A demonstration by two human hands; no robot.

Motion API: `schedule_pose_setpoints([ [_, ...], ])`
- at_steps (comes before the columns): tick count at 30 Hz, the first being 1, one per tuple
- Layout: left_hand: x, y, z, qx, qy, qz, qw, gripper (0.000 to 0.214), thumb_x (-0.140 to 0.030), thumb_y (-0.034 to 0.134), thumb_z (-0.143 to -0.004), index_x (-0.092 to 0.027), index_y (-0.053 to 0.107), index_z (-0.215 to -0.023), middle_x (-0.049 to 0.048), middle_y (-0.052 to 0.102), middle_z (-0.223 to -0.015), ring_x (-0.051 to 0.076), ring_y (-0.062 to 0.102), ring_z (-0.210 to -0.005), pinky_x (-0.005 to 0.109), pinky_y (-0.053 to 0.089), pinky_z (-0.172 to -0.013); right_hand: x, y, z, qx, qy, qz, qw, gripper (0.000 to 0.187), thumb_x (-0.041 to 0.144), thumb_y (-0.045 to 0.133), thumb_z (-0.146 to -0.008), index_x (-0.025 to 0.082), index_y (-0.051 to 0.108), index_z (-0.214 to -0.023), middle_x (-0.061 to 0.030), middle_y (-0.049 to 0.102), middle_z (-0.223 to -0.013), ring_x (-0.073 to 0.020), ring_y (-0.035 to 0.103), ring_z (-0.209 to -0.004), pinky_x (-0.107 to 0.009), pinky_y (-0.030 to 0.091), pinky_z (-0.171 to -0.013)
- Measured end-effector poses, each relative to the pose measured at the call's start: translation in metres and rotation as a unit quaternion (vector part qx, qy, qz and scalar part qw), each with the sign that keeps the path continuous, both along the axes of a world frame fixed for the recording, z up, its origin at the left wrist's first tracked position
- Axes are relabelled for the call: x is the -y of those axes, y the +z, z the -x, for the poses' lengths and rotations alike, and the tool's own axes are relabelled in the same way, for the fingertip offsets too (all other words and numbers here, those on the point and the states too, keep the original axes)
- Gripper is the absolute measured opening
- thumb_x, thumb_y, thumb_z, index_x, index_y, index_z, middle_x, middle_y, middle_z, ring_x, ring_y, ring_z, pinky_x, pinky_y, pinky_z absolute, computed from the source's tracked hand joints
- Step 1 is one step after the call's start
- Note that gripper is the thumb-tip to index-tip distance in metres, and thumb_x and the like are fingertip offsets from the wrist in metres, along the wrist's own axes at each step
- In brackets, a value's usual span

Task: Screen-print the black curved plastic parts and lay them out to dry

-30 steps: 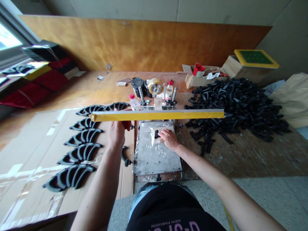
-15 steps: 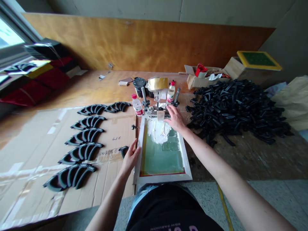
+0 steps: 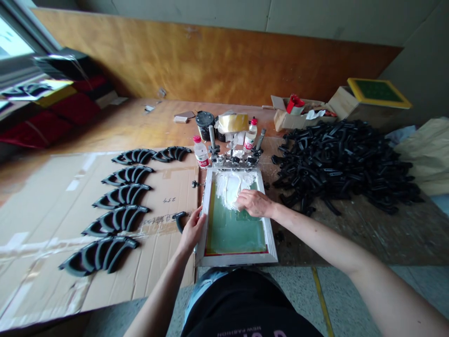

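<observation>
A silk-screen frame (image 3: 272,238) with an aluminium rim and green mesh lies in front of me, white ink (image 3: 229,187) smeared over its far half. My left hand (image 3: 193,229) grips the frame's left edge. Over the mesh, at the near right side of the ink, my right hand (image 3: 256,203) is closed, knuckles up. The small squeegee in it is hidden by the fingers. A metal hinge clamp (image 3: 235,161) holds the frame's far end. One black curved plastic part (image 3: 180,221) lies on cardboard just left of my left hand.
Rows of black curved parts (image 3: 115,220) cover the cardboard (image 3: 157,262) on the left. To the right is a big heap of black parts (image 3: 347,164). Two red-capped bottles (image 3: 201,153), a dark tub (image 3: 205,124) and a tape roll (image 3: 233,123) stand behind the clamp.
My right hand has come from the frame's far end toward me and closed. The squeegee that stood by the clamp is gone from there. My left hand stays at the frame's edge.
</observation>
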State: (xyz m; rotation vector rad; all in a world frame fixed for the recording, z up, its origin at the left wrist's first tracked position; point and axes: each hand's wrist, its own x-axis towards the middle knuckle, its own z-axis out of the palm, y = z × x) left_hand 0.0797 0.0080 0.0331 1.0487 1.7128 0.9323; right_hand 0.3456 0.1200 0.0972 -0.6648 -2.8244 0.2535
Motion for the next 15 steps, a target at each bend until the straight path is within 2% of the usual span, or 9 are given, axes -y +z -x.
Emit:
schedule_pose_setpoints([
  [2,0.000,0.002,0.000,0.009,-0.002,-0.006,1.000,0.071,-0.061,0.058,-0.080,-0.017,0.056,-0.135,0.0110,0.072,-0.105,0.027,0.066,-0.098,0.035,0.051,-0.083,-0.008,0.002,-0.001,-0.025,-0.029,0.012,0.999,0.013,0.006,0.055,-0.081,0.018,0.061,-0.080,-0.0049,0.063,-0.082,-0.0193,0.056,-0.083,-0.029,0.043,-0.075],
  [5,0.001,0.005,0.001,0.021,-0.002,0.001,1.000,0.074,-0.063,0.058,-0.080,-0.017,0.054,-0.137,0.0098,0.072,-0.098,0.024,0.067,-0.088,0.032,0.052,-0.073,-0.010,-0.008,0.003,-0.073,-0.090,-0.017,0.993,0.019,0.002,0.053,-0.081,0.016,0.064,-0.086,-0.0073,0.065,-0.090,-0.0209,0.056,-0.092,-0.031,0.045,-0.080],
  [9,0.002,0.007,0.002,0.040,-0.002,0.015,0.999,0.076,-0.063,0.058,-0.080,-0.019,0.049,-0.141,0.0065,0.071,-0.087,0.020,0.066,-0.073,0.029,0.051,-0.063,0.006,-0.021,-0.001,-0.095,-0.029,-0.024,0.995,0.023,0.000,0.055,-0.081,0.014,0.066,-0.096,-0.0094,0.066,-0.099,-0.0215,0.056,-0.100,-0.032,0.046,-0.088],
  [11,0.002,0.012,0.000,0.046,0.003,0.014,0.999,0.076,-0.062,0.059,-0.079,-0.019,0.050,-0.141,0.0062,0.071,-0.087,0.020,0.066,-0.073,0.028,0.051,-0.063,0.006,-0.016,-0.002,-0.097,-0.024,-0.004,0.995,0.018,0.005,0.059,-0.082,0.015,0.067,-0.095,-0.0075,0.066,-0.094,-0.0206,0.058,-0.094,-0.031,0.048,-0.086],
  [13,0.003,0.023,-0.001,0.054,0.006,0.016,0.998,0.078,-0.062,0.062,-0.078,-0.019,0.050,-0.141,0.0060,0.071,-0.087,0.019,0.066,-0.073,0.026,0.050,-0.062,-0.008,-0.005,0.004,-0.109,-0.063,0.017,0.992,0.017,0.012,0.065,-0.085,0.018,0.067,-0.101,-0.0049,0.067,-0.091,-0.0193,0.059,-0.090,-0.031,0.048,-0.083],
  [15,0.004,0.041,-0.002,0.065,0.004,0.020,0.998,0.081,-0.062,0.064,-0.076,-0.020,0.048,-0.142,0.0049,0.072,-0.085,0.019,0.065,-0.070,0.025,0.049,-0.059,-0.033,0.008,0.014,-0.127,-0.129,0.031,0.983,0.035,0.018,0.070,-0.084,0.023,0.064,-0.118,-0.0031,0.067,-0.096,-0.0180,0.061,-0.089,-0.030,0.049,-0.083],
])
